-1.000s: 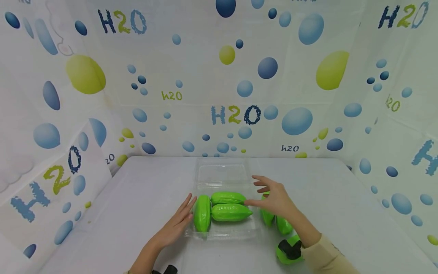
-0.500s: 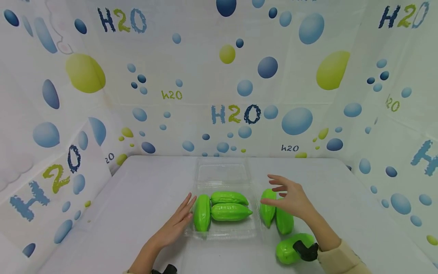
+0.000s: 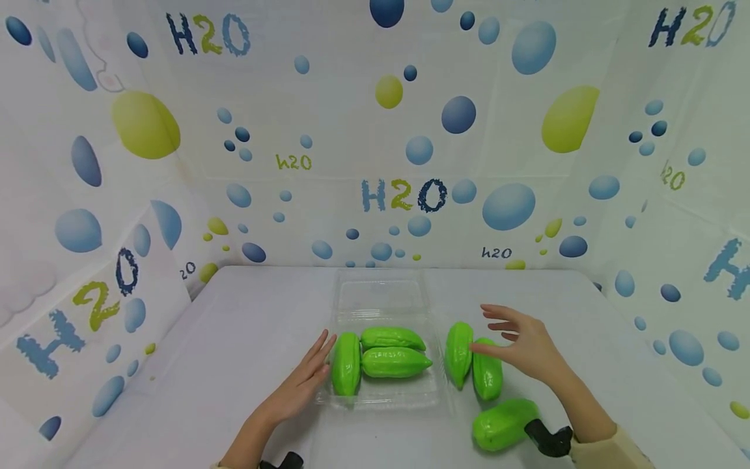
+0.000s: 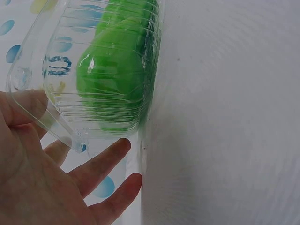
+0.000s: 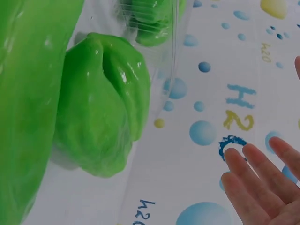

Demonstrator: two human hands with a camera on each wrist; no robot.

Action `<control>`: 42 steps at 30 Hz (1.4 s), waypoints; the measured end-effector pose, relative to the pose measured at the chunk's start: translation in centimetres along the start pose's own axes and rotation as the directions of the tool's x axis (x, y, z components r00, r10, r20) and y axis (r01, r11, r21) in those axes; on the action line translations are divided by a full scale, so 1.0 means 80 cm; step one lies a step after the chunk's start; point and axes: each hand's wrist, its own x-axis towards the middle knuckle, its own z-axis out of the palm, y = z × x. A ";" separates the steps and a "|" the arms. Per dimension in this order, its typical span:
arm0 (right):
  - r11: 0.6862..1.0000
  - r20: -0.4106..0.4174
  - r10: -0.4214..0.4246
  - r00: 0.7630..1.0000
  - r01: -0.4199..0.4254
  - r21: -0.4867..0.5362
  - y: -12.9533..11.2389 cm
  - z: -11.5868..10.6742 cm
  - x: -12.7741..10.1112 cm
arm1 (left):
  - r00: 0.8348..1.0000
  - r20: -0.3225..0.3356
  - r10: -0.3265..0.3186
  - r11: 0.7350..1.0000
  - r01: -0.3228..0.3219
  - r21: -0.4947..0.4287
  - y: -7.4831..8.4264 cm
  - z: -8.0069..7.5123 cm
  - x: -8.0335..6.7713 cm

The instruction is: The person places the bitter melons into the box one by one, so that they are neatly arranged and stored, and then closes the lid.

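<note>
Here at the middle of the white table (image 3: 615,365), the clear, rectangular plastic hinged box (image 3: 404,391) is lying wide open, its clear ridged plastic lid (image 3: 381,296) folding back toward twelve o'clock. Three glossy, bright-green, ribbed oblong fruits are filling much of it: the upright-lying fruit (image 3: 346,365) is hugging the nine o'clock side, its length running twelve to six, while the far crosswise fruit (image 3: 392,338) and the near crosswise fruit (image 3: 397,363) are stretching out toward three.

Over at the box's nine o'clock edge, the left hand (image 3: 301,384) is bracing flat, fingers extending straight, gripping nothing; the left wrist view is showing the clear rim overlapping part of it.

Across to three o'clock, just outside the box, two more green fruits are lying side by side: the inner loose fruit (image 3: 459,352) and the outer loose fruit (image 3: 487,374). Above them the right hand (image 3: 524,342) is hovering, fingers parting from the thumb and bending gently, holding nothing; the right wrist view is showing its fingertips well apart from the fruit.

Down around four o'clock, the lowest loose fruit (image 3: 505,423) is lying at a slant, its right end partly hiding behind the black wrist mount (image 3: 547,438).
</note>
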 end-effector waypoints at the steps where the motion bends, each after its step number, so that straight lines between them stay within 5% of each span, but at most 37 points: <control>1: 1.000 -0.002 0.005 1.000 -0.005 0.001 0.001 -0.002 -0.001 | 1.000 0.000 -0.002 1.000 0.002 -0.002 0.000 0.000 0.000; 42: 0.995 -0.012 0.034 0.999 -0.035 -0.092 0.034 -0.043 -0.044 | 1.000 0.007 -0.001 1.000 0.001 -0.011 0.000 0.000 0.000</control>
